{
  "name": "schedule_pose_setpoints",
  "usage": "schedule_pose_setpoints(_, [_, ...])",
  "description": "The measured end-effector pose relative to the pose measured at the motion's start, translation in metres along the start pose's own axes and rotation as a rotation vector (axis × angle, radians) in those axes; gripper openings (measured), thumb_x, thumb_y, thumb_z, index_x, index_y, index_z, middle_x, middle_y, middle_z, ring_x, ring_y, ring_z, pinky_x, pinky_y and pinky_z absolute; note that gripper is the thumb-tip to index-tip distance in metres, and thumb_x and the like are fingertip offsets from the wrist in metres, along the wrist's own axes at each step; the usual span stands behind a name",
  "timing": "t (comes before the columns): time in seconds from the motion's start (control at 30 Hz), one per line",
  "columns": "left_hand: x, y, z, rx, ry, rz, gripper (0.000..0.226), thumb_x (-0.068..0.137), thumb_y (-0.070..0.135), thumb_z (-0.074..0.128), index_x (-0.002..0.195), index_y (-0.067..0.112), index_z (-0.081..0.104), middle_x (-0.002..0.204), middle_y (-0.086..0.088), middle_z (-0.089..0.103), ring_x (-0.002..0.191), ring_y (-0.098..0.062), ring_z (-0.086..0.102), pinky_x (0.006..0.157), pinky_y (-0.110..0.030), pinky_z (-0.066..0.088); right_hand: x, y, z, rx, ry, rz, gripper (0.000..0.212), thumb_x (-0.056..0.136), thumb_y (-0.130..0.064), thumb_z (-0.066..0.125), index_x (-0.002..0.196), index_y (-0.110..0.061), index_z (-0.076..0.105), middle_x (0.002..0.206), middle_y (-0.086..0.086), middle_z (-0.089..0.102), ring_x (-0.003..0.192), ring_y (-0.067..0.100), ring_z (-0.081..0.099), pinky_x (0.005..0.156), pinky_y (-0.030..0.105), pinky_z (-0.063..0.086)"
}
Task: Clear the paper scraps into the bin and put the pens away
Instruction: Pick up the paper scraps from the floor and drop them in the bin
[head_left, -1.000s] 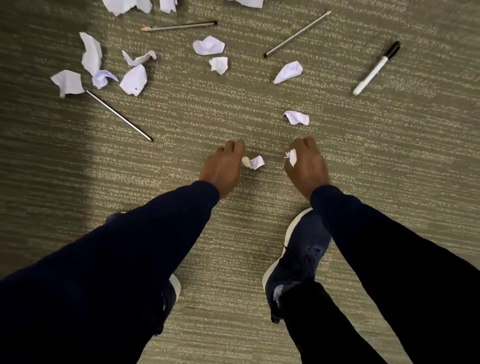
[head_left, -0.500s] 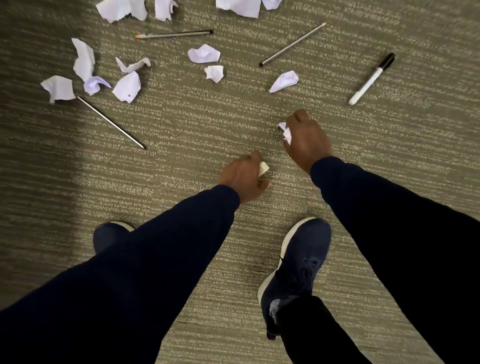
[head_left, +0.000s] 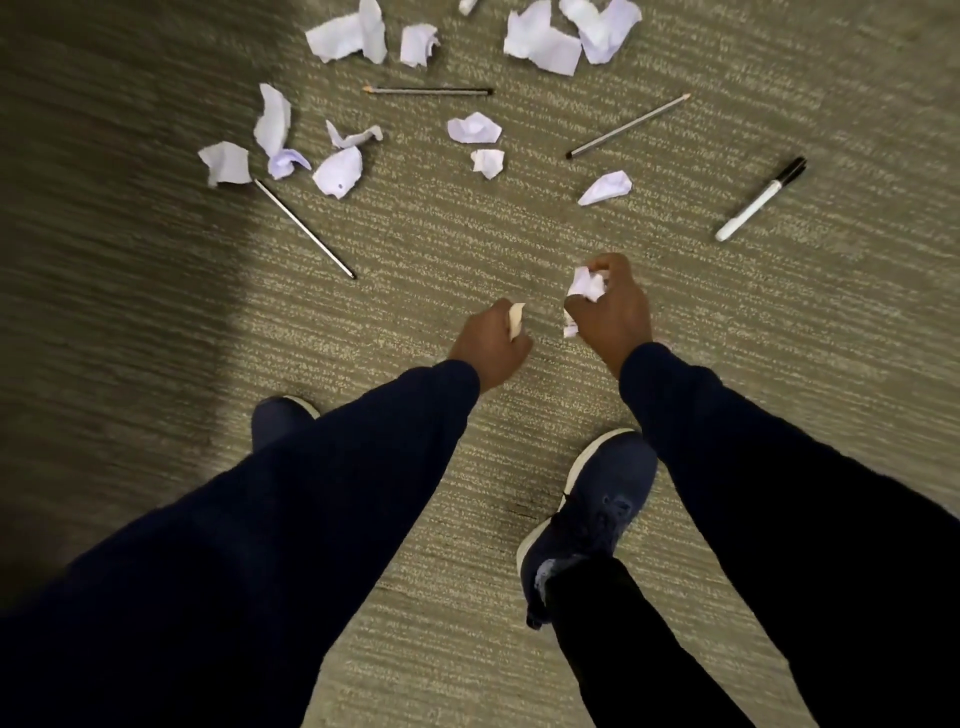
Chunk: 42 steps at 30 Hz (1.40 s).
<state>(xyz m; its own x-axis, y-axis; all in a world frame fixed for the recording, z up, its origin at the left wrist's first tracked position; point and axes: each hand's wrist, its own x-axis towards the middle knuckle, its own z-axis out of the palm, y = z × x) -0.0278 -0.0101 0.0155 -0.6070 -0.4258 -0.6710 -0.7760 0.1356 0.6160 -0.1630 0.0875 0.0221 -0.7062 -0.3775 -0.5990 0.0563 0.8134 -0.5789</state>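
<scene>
My left hand (head_left: 491, 343) is closed around a small paper scrap (head_left: 516, 321) that pokes out by the thumb. My right hand (head_left: 615, 312) grips crumpled white paper scraps (head_left: 587, 285), with a bit hanging below the fist. Both hands hover low over the carpet. Ahead lie several loose scraps, the nearest (head_left: 605, 187) to the right, others at centre (head_left: 474, 128) and left (head_left: 337, 171). A white marker with a black cap (head_left: 759, 200) lies far right. Three thin pencils rest on the carpet: left (head_left: 305, 228), top centre (head_left: 428, 91), right (head_left: 628, 126).
The floor is grey-green striped carpet (head_left: 156, 312). My dark blue shoes stand below the hands, the left (head_left: 278, 418) partly hidden by my sleeve, the right (head_left: 592, 514) in full view. More paper pieces (head_left: 545, 44) lie at the top edge. No bin is in view.
Each hand picked a scrap off the carpet near my feet; the right then took a second scrap farther ahead. Both hands have lifted and the view has shifted forward.
</scene>
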Motion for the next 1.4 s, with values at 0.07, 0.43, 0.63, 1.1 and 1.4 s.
schedule_pose_setpoints(0.07, [-0.029,0.011,-0.019,-0.108,0.040,-0.095,0.019,0.094,0.014,0.056,0.105,-0.001,0.056,0.086,-0.012,0.062,0.072,-0.028,0.059,0.065,-0.045,0.058,-0.024,-0.021,-0.001,0.072,-0.070,0.074,0.028,0.081,-0.015,0.063,0.108,-0.018,0.056,0.090,0.001,0.065,0.084,0.031,0.069,0.073,0.044,0.060])
schedule_pose_setpoints(0.43, [-0.196,0.027,-0.098,-0.696,0.268,-0.398,0.002,0.091,0.018,0.052,0.092,0.019,0.053,0.073,-0.003,0.060,0.050,-0.008,0.048,0.041,-0.019,0.036,-0.161,-0.137,-0.003,0.155,-0.308,0.143,0.019,0.076,-0.015,0.058,0.093,-0.009,0.062,0.088,0.017,0.071,0.063,0.025,0.066,0.061,0.041,0.061])
schedule_pose_setpoints(0.63, [-0.266,-0.043,-0.122,-0.924,0.313,-0.471,0.011,0.087,0.012,0.049,0.091,0.021,0.053,0.073,-0.004,0.058,0.051,-0.011,0.044,0.044,-0.022,0.034,-0.219,-0.161,0.051,0.168,-0.322,0.165,0.012,0.082,-0.011,0.055,0.092,-0.013,0.061,0.073,0.004,0.063,0.052,0.015,0.058,0.052,0.030,0.053])
schedule_pose_setpoints(1.1, [-0.453,-0.323,-0.207,-1.294,0.808,-0.646,0.011,0.093,0.019,0.053,0.082,0.019,0.049,0.063,-0.002,0.050,0.046,-0.011,0.040,0.041,-0.018,0.030,-0.434,-0.203,0.344,0.040,-0.715,0.211,0.029,0.087,-0.001,0.047,0.064,-0.019,0.047,0.051,-0.003,0.042,0.040,0.010,0.036,0.046,0.022,0.040])
schedule_pose_setpoints(1.4, [-0.561,-0.458,-0.240,-1.580,1.151,-0.701,0.011,0.093,0.009,0.057,0.102,0.013,0.052,0.057,0.000,0.047,0.038,-0.009,0.035,0.041,-0.018,0.024,-0.560,-0.224,0.499,-0.081,-1.001,0.128,0.021,0.094,-0.004,0.049,0.079,-0.019,0.051,0.068,0.001,0.050,0.053,0.011,0.047,0.052,0.024,0.052])
